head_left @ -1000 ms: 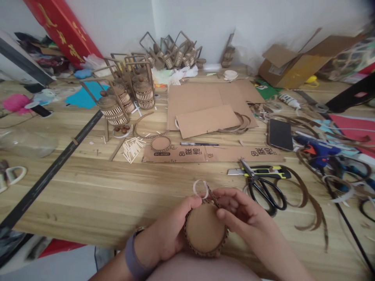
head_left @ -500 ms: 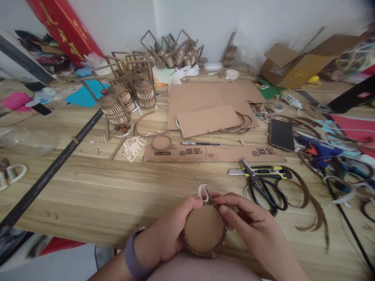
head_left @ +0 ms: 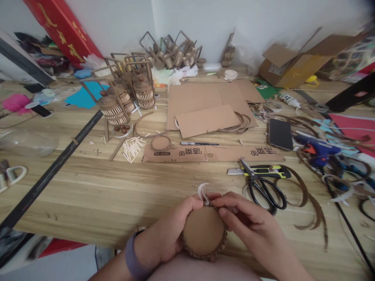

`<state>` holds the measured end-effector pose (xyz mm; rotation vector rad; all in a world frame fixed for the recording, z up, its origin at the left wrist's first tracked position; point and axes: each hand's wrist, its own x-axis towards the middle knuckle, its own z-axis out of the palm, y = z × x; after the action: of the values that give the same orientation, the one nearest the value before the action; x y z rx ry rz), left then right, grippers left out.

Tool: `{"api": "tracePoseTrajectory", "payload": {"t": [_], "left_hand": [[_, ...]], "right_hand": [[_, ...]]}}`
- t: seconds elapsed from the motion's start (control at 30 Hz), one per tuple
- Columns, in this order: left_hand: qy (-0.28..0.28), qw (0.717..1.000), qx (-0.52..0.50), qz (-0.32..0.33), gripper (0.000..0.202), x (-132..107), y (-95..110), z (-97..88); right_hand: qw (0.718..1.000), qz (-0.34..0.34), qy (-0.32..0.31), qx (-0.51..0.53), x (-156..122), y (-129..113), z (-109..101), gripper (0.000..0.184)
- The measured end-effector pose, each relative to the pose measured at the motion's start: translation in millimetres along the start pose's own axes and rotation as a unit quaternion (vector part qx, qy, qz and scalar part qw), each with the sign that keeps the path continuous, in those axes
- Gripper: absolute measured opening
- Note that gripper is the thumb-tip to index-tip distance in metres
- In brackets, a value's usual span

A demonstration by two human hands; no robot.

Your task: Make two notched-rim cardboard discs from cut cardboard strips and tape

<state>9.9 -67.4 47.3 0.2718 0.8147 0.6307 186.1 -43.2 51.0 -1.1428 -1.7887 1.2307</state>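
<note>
A round cardboard disc edged with a corrugated strip is held close to my body, its flat face up. My left hand wraps around its left side, thumb along the upper rim. At the upper right rim, the thumb and fingers of my right hand pinch the corrugated cardboard strip. A curled white paper strip sticks up from the rim between the two hands. Farther off, a similar small corrugated-edged disc lies on the table.
Black scissors lie across a utility knife at right, near curled brown strips. Beyond are a phone, a blue glue gun, a pen, wooden sticks, cardboard sheets and several finished lidded baskets.
The white curl has loosened and leans slightly left. The corrugated strip's end that stood up beside it has gone down toward the rim. My right fingertips have shifted slightly left.
</note>
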Motion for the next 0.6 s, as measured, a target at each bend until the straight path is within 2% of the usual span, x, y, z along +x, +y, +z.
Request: {"api": "tracePoseTrajectory", "payload": {"t": [0.2,0.27,0.37,0.5,0.6], "left_hand": [[0.037,0.999,-0.032,-0.006,0.045,-1,2,4.9],[0.019,0.999,-0.034,-0.003,0.045,-2,2,6.2],[-0.022,0.998,-0.028,0.045,0.044,-3,1,5.3],[-0.071,0.992,-0.017,0.101,0.041,-1,-1,-0.8],[-0.043,0.994,-0.014,0.104,0.043,4,1,-7.3]], "right_hand": [[0.994,-0.067,-0.024,-0.084,0,-4,-4,0.019],[0.990,-0.084,-0.030,-0.107,1,-5,-4,0.020],[0.987,-0.103,-0.032,-0.120,1,-8,-4,0.020],[0.984,-0.128,0.001,-0.123,-2,-9,0,0.018],[0.984,-0.118,0.050,-0.124,-7,-5,5,0.019]]}}
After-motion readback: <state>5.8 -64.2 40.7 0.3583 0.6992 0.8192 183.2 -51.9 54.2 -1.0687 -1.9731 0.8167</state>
